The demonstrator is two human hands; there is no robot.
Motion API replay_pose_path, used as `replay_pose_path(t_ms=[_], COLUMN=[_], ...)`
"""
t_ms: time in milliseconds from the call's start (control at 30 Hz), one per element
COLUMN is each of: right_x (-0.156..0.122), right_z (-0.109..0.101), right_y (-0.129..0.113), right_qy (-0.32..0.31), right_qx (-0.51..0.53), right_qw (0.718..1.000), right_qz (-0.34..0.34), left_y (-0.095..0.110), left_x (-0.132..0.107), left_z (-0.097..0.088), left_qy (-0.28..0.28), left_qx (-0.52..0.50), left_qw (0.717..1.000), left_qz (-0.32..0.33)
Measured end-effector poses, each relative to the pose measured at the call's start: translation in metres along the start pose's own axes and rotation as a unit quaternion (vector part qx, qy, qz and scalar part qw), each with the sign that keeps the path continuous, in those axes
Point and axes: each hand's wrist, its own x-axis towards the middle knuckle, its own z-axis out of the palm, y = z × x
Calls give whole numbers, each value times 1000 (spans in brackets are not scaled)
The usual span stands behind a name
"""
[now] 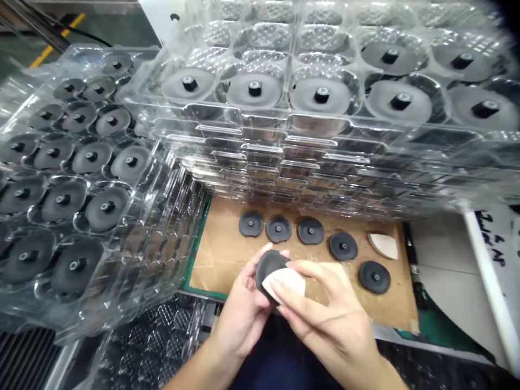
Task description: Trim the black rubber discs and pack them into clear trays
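Note:
My left hand [246, 306] grips a dark grey round disc [268, 266] by its edge, its smooth face turned up towards me. In my right hand [331, 309] is a white wedge-shaped pad [290, 281], pressed flat against that face by the fingertips. The pad covers the disc's lower right part. Just beyond my hands, several similar discs [311, 231] lie in a curved row on the brown cardboard [227, 260], their short central posts pointing up. A second white wedge-shaped pad [384, 245] rests at the right of the row.
A tall stack of clear plastic trays [284, 141] rises behind the cardboard, with discs in its pockets. Another stack of filled trays [69, 200] stands at the left. A dark pen-like tool [413, 265] lies by the cardboard's right edge. A white panel with handwriting [493, 244] is at far right.

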Motion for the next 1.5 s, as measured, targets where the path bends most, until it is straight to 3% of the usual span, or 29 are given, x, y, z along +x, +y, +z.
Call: replay_pose_path(t_ms=[133, 267, 467, 633, 700, 800, 933, 1067, 1200, 1333, 1500], right_x=[-7, -13, -27, -52, -52, -43, -33, -34, -37, -36, -35], right_z=[0, 1, 2, -6, -10, -10, -6, -8, -11, -11, -10], right_y=[4, 5, 7, 29, 30, 15, -6, -5, -3, -4, -2], right_qy=[22, 47, 68, 110, 129, 164, 124, 128, 85, 107, 93], right_qx=[-23, 9, 52, 113, 103, 32, 12, -22, 7, -35, -14], right_qw=[999, 999, 996, 975, 969, 979, 992, 990, 996, 993, 995], right_qz=[20, -10, 16, 158, 181, 120, 23, 59, 19, 46, 22], left_y=[-1, -2, -1, -1, -4, -9, -11, -12, -12, -11, -11], left_x=[-2, -5, -6, -6, -6, -7, -10, -12, -12, -12, -15], left_z=[6, 9, 13, 15, 16, 17, 17, 16, 17, 18, 17], left_qy=[9, 25, 28, 20, 12, 7, 19, 17, 11, 21, 16], left_qx=[-5, -9, 1, 9, 11, 15, 26, 28, 24, 33, 22], left_qw=[1000, 1000, 999, 999, 999, 999, 998, 998, 999, 998, 998], left_qz=[-2, -2, 27, 36, 35, 44, 49, 61, 45, 55, 51])
